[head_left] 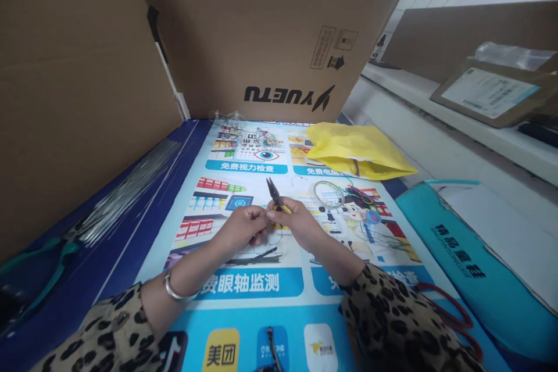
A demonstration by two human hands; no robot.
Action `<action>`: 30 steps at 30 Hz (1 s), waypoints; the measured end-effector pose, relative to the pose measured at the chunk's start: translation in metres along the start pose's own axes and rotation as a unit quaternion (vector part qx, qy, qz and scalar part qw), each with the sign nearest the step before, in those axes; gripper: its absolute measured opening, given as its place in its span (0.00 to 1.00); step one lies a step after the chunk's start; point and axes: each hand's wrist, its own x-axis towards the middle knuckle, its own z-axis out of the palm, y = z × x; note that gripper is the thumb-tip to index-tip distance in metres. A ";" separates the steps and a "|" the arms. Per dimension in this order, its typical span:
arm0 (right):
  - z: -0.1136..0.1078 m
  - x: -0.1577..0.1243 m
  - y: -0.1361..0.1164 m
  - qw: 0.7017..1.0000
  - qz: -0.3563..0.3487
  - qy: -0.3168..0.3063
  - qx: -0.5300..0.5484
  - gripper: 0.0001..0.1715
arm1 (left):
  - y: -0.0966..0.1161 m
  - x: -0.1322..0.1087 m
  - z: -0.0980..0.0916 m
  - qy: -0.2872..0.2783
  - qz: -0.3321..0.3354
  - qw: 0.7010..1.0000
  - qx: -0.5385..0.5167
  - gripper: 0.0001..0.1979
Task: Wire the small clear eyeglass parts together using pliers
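Observation:
My right hand [300,224] is closed around needle-nose pliers [274,192] with yellow handles, their dark jaws pointing up and away from me. Beside it, my left hand [246,229] is closed in a pinch, its fingertips almost touching the right hand. A thin wire [279,238] curves just below the fingertips and seems to come from the left hand's pinch; its ends are hard to make out. Under the hands lie several dark thin strips [261,257] on a printed sheet [279,305].
A ring of clear coil [329,193] and colored cords [360,195] lie right of the hands. Farther back are a yellow pouch [357,145] and tangled wires [229,119]. Left are straight wires [117,203] and green-handled cutters [61,250]; cardboard [270,29] walls the back.

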 end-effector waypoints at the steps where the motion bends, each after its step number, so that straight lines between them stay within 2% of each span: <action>1: 0.000 0.000 0.000 1.000 0.002 0.002 0.011 0.13 | 0.000 0.000 0.000 -0.001 -0.002 1.000 -0.002 0.09; 7: 0.007 0.000 0.002 0.995 0.016 0.040 0.091 0.14 | 0.008 -0.004 0.001 0.000 -0.010 0.999 -0.033 0.11; 15: 0.019 0.002 0.006 0.988 -0.020 0.095 0.122 0.13 | 0.014 -0.008 0.003 0.020 -0.032 0.995 -0.097 0.12; 21: 0.018 0.001 0.005 0.992 -0.034 0.077 0.093 0.14 | 0.009 -0.006 -0.001 0.021 0.000 0.997 -0.075 0.09; 25: 0.005 -0.002 0.002 0.996 -0.040 0.062 0.043 0.14 | 0.006 -0.005 -0.003 0.025 -0.002 0.999 -0.034 0.09; 30: -0.011 -0.003 -0.006 0.998 -0.013 0.027 -0.049 0.15 | 0.002 -0.004 -0.003 0.005 -0.001 1.000 0.014 0.09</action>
